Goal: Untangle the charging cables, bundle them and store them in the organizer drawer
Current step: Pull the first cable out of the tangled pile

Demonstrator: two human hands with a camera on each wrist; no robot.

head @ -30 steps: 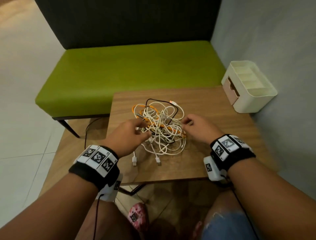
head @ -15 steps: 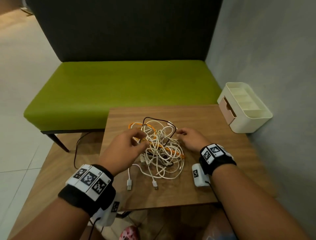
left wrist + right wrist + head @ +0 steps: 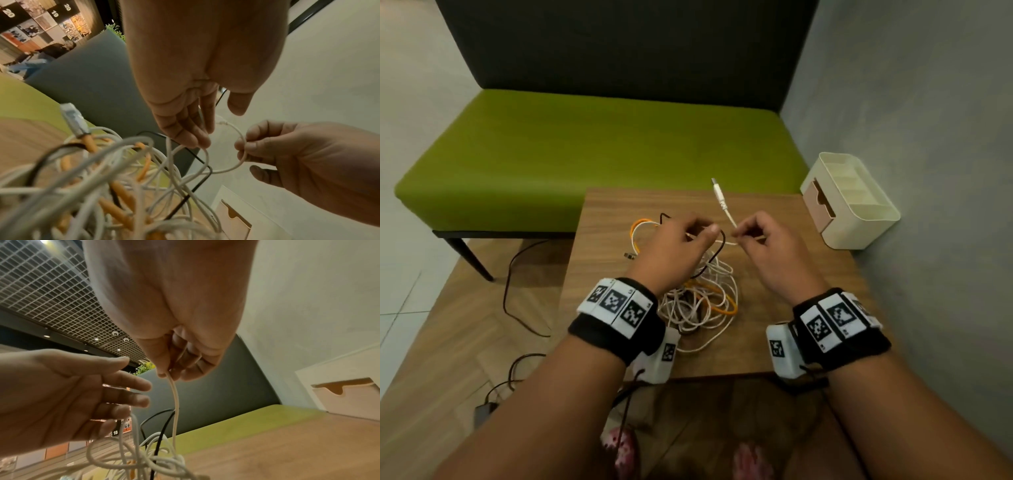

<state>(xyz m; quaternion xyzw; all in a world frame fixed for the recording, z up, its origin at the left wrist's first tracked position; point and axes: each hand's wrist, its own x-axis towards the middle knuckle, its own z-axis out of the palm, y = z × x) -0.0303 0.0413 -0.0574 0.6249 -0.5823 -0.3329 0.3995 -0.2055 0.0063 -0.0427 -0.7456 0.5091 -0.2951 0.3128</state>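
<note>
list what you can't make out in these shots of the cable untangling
- Head view: left hand covers its own fingertips, so its hold on the white cable is unclear.
- Head view: organizer drawer interior is hidden behind its front.
- Left wrist view: tangle is blurred; cable count is unreadable.

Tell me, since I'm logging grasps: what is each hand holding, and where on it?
The right hand pinches a white cable just below its plug end. The left hand holds white strands from the tangle with relaxed fingers.
</note>
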